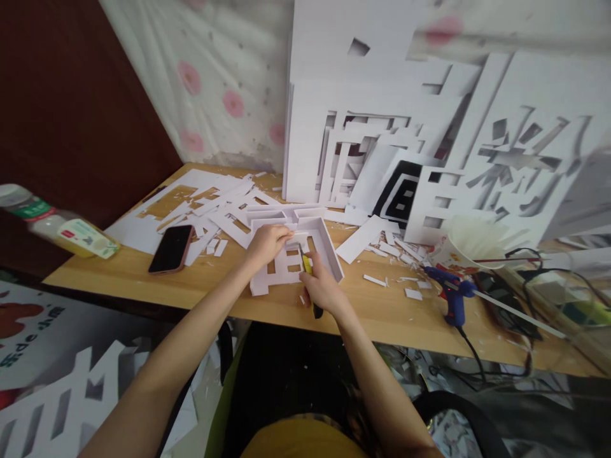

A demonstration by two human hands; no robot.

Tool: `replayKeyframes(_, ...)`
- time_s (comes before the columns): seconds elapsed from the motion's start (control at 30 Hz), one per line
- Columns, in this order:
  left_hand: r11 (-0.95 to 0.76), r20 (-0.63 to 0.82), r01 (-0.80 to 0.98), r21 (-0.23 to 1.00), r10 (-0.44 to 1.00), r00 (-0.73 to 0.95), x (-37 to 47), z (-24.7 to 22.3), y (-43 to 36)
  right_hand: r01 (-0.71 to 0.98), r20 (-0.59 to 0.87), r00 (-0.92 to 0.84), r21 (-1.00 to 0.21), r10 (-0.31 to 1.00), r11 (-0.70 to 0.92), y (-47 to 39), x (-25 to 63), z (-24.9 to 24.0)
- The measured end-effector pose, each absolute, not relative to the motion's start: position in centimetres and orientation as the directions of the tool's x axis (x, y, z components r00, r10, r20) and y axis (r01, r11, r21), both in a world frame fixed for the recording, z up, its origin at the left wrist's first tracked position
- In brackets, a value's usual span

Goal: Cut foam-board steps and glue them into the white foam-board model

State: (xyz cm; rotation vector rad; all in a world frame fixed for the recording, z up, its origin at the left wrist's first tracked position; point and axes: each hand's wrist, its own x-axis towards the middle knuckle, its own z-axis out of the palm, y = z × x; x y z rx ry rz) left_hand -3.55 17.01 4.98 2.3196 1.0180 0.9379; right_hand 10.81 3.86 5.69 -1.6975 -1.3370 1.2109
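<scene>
A white foam-board character with raised side walls (pixel 329 245) lies on the wooden table in front of me. My right hand (pixel 321 283) is wrapped round a yellow and black utility knife (pixel 306 262), its blade pointing away from me over the piece's cut-out middle. Over the upper left part of the same piece is my left hand (pixel 270 245), fingers pinched together; whether a small strip is between them I cannot make out. Small square openings show in the piece between my hands.
Left of the piece are a phone (pixel 172 249), a tilted bottle (pixel 62 226) and white cut sheets (pixel 210 197). On the right lie a blue glue gun (pixel 451 292), a tub of glue sticks (pixel 461 251) and cables. Cut-out boards (pixel 353 83) lean at the back.
</scene>
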Motion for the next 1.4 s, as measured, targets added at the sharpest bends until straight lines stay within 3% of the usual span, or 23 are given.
replayKeyframes(0.17,-0.639,0.399,0.475,0.604,0.759,0.514,-3.4,5.4,17.4,0.348,-0.182,0.078,-0.916,0.980,-0.198,3.9,10.9,7.8)
replayKeyframes(0.33,-0.626,0.387,0.469,0.624,0.768,0.510,-3.3,5.7,17.5,0.199,0.105,0.137,-0.977,0.985,0.076,4.3,12.4,11.3)
replayKeyframes(0.4,-0.609,0.384,0.466,0.643,0.782,0.491,-3.3,5.9,17.3,0.153,0.140,0.129,-0.981,0.982,0.120,3.7,13.1,11.8)
replayKeyframes(0.63,-0.462,0.356,0.374,0.804,0.878,0.320,-3.1,8.1,12.1,-0.081,0.011,0.281,-0.996,0.960,0.035,-1.2,14.3,8.1)
replayKeyframes(0.7,-0.361,0.293,0.292,0.886,0.923,0.251,-2.4,8.3,9.4,-0.012,0.027,0.320,-0.999,0.947,0.032,-2.9,14.4,7.5)
replayKeyframes(0.83,-0.269,0.238,0.292,0.918,0.961,0.137,-0.3,6.2,5.0,0.126,0.030,0.272,-0.992,0.962,-0.005,-5.7,14.7,7.3)
replayKeyframes(1.0,-0.121,0.091,0.273,0.954,0.989,0.119,1.1,1.9,2.8,0.112,-0.085,0.269,-0.987,0.959,-0.119,-7.2,15.6,5.7)
replayKeyframes(1.23,-0.123,0.105,0.291,0.949,0.991,0.078,0.4,2.0,3.1,0.121,-0.085,0.328,-0.984,0.941,-0.131,-6.5,16.2,4.5)
replayKeyframes(1.4,0.034,-0.040,0.065,0.997,0.996,0.085,0.6,2.4,2.6,0.167,-0.157,0.335,-0.961,0.929,-0.222,-5.8,15.5,4.4)
